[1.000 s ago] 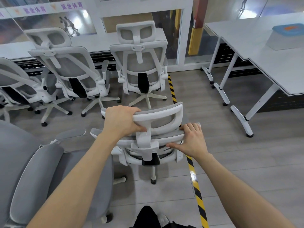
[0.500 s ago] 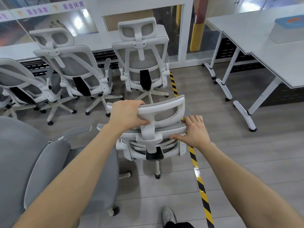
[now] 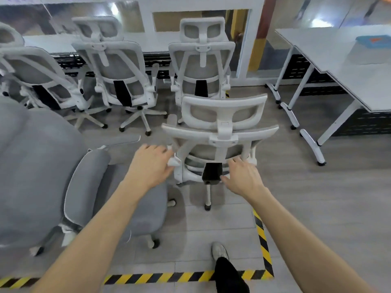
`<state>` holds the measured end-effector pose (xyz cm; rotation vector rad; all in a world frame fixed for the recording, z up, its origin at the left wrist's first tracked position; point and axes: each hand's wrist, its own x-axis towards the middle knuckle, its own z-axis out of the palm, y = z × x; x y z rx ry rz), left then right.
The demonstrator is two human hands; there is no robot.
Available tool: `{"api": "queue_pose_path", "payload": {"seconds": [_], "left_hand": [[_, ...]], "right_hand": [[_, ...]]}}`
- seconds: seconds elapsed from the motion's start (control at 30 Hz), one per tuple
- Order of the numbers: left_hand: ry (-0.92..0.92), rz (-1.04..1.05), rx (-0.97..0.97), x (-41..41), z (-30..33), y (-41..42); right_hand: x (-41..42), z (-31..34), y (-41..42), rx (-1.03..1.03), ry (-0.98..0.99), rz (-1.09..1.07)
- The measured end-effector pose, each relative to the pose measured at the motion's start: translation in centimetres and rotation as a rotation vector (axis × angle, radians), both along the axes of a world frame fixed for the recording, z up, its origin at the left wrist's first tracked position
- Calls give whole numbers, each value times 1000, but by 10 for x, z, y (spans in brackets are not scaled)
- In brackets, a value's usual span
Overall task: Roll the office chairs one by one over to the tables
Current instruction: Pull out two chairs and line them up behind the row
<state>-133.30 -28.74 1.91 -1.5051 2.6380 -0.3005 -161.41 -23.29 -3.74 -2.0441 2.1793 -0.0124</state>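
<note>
Head view: both hands dropped off headrest [image 3: 224, 112]; left hand [image 3: 151, 164] and right hand [image 3: 243, 176] spread, seemingly touching chair [image 3: 213, 149] back.

Bare arms, dark trousers, pale shoe

Both forearms are uncovered up to where the picture cuts them off, with no sleeve, watch or band showing on either wrist. The left hand [image 3: 150, 166] and the right hand [image 3: 243, 176] wear no gloves or rings that can be made out. Lower down, one leg is clad in a black trouser leg [image 3: 229, 275], and below its hem sits a light grey-white sneaker [image 3: 220, 251] with a rounded toe.
</note>
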Motion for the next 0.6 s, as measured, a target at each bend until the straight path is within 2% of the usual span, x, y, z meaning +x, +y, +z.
{"api": "queue_pose_path", "payload": {"seconds": [0.13,0.3,0.47,0.6], "left_hand": [[-77,137,124,107,-32,71],[-141,323,189,231,-37,131],[-115,418,139,329,-16,133],[-58,419,48,407,3,103]], "right_hand": [[107,-10,36,42,2,157],[236,-7,50,81,6,347],[352,-2,42,74,19,492],[441,-12,22,76,-51,545]]}}
